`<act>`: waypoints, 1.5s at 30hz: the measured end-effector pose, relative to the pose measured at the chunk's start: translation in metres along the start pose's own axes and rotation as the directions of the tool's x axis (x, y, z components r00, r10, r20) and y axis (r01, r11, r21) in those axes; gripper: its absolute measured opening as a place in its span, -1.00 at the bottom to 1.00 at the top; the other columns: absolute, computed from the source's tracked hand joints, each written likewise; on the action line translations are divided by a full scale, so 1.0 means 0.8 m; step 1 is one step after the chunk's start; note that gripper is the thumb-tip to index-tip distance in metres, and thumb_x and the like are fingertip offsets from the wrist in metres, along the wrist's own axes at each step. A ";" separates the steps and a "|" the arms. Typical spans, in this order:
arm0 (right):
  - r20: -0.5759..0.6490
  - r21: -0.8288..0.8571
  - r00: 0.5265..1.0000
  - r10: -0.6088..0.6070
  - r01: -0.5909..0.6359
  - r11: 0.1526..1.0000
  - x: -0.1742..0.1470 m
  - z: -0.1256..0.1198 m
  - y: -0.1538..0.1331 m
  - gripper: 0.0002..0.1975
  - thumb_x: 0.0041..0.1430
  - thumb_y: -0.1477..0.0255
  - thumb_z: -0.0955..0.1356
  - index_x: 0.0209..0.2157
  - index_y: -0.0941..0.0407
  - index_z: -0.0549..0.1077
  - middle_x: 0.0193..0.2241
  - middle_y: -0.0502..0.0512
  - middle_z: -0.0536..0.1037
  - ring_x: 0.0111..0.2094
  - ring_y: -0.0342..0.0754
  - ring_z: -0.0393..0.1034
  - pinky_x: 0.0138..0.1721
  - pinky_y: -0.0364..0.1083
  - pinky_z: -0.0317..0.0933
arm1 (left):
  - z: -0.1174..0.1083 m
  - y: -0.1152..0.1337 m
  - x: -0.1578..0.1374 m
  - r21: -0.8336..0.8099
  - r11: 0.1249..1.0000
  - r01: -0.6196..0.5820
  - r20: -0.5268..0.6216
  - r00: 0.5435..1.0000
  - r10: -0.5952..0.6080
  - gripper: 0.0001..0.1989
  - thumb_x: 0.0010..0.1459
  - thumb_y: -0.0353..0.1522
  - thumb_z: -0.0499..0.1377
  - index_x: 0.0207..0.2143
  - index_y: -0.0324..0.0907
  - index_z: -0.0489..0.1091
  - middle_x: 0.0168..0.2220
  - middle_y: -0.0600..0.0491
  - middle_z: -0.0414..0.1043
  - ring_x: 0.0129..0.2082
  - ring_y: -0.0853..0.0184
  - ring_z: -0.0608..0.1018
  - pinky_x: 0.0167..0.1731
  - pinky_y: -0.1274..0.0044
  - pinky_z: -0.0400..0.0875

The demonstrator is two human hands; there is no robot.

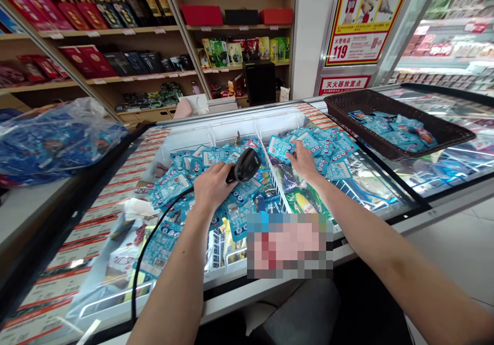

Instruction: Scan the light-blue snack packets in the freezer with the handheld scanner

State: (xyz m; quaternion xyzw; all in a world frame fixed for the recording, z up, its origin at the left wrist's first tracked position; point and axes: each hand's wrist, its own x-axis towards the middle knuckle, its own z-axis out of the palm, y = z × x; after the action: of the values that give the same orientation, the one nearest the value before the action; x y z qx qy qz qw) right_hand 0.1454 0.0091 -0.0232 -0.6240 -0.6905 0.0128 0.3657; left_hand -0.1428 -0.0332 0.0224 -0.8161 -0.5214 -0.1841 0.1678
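Note:
My left hand (213, 184) is closed around the handle of a black barcode scanner (247, 165), whose cable runs down to the left past my forearm. Its head sits above a spread of light-blue snack packets (170, 188) on the glass of a chest freezer. On the right side, my right hand (303, 161) pinches the edge of one blue packet (279, 148) with a printed label and code on its face. More blue packets (337, 149) lie heaped just behind and right of that hand.
A brown basket (401, 152) with several blue packets rests on the freezer at right. A clear plastic bag (57, 139) of blue packets lies at left. White wire dividers (276, 178) show inside the freezer (231, 309). Stocked shelves (239, 70) stand behind.

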 end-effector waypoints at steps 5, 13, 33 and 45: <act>0.004 -0.005 1.000 -0.001 0.001 1.000 0.000 -0.001 -0.001 -0.63 0.19 0.34 0.20 0.02 0.16 0.16 -0.38 0.11 0.50 -0.28 0.07 0.40 -0.23 -0.03 0.16 | 0.003 -0.002 -0.001 0.005 1.000 -0.020 -0.003 1.000 0.020 -0.67 0.12 -0.19 0.03 -0.09 -0.08 0.36 -0.19 0.01 0.45 -0.14 0.22 0.47 -0.40 0.50 0.25; 0.014 -0.008 1.000 -0.002 0.002 1.000 0.000 0.000 0.000 -0.63 0.20 0.34 0.19 0.02 0.16 0.16 -0.37 0.11 0.49 -0.27 0.07 0.39 -0.21 -0.02 0.15 | 0.001 -0.002 -0.001 -0.005 0.999 -0.034 0.008 0.999 0.034 -0.66 0.12 -0.18 0.02 -0.09 -0.07 0.35 -0.19 0.01 0.45 -0.13 0.23 0.47 -0.40 0.50 0.26; 0.002 -0.005 1.000 -0.004 0.004 1.000 0.001 0.000 0.001 -0.63 0.20 0.33 0.20 0.02 0.17 0.17 -0.31 0.15 0.49 -0.26 0.06 0.39 -0.21 -0.01 0.17 | 0.002 -0.005 -0.002 -0.048 0.990 -0.132 0.027 0.991 0.133 -0.64 0.09 -0.19 0.07 -0.07 -0.08 0.34 -0.17 0.02 0.45 -0.15 0.25 0.48 -0.36 0.51 0.29; -0.037 0.092 0.999 -0.007 0.010 0.996 0.003 0.008 0.009 -0.64 0.14 0.35 0.26 -0.02 0.12 0.21 -0.41 0.09 0.47 -0.34 0.08 0.39 -0.24 0.03 0.20 | 0.005 -0.007 -0.002 -0.037 0.988 -0.149 0.010 0.989 0.149 -0.66 0.09 -0.20 0.07 -0.08 -0.06 0.34 -0.20 0.04 0.45 -0.18 0.25 0.48 -0.40 0.51 0.27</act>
State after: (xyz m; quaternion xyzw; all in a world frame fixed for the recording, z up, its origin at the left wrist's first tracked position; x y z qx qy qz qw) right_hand 0.1483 0.0159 -0.0300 -0.6036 -0.6851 0.0316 0.4067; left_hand -0.1479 -0.0301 0.0184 -0.8568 -0.4567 -0.1752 0.1632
